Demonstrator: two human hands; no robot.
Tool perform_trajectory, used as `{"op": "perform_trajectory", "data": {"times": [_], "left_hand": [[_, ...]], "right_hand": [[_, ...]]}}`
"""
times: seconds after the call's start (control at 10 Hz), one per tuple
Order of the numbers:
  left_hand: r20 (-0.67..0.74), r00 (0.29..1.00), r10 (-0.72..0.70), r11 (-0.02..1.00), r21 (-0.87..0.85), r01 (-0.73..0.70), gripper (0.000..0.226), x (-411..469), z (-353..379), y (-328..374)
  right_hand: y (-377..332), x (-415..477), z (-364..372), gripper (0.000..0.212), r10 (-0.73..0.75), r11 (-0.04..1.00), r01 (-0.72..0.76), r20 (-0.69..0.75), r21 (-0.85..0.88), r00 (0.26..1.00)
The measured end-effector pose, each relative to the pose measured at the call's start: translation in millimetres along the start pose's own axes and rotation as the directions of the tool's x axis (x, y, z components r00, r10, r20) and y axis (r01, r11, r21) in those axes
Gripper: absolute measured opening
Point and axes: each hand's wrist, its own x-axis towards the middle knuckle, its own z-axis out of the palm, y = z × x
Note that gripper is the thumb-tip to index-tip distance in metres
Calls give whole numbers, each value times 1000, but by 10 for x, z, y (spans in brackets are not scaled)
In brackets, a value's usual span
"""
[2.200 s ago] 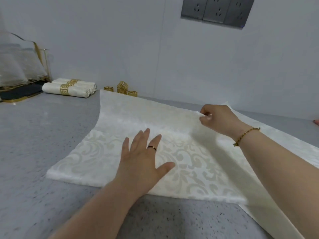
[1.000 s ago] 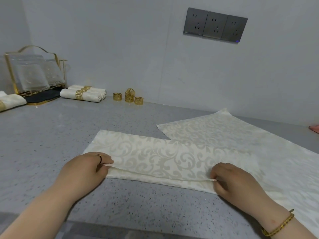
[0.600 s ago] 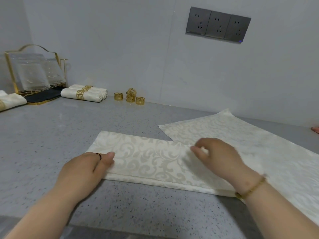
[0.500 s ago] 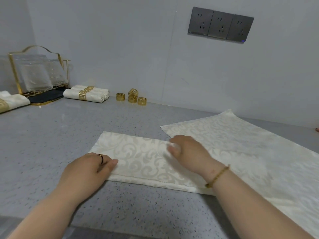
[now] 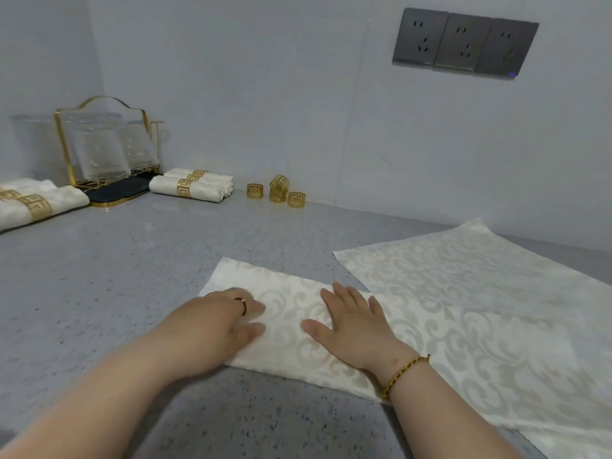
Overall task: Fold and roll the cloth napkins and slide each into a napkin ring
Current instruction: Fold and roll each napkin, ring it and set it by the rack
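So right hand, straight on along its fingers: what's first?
The right hand would leave the napkin, then cross bare counter; the first object looks like the rings by the wall, depth unclear.

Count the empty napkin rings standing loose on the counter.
4, all by the wall: left ring, middle ring, top ring tilted on it, right ring. More could hide behind them.
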Motion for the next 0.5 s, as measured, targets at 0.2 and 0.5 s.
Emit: {"op": "perform_trajectory", "data": {"times": [0.2, 0.5], "left_hand": [[145, 989, 24, 996, 86, -37, 56, 518, 150, 189], [291, 926, -243, 947, 278, 161, 69, 662, 22, -116]], "right_hand": [[13, 10, 0, 72, 0, 1000, 0, 22, 9, 1000], [28, 4, -6, 72, -21, 999, 20, 18, 30, 1000]]}}
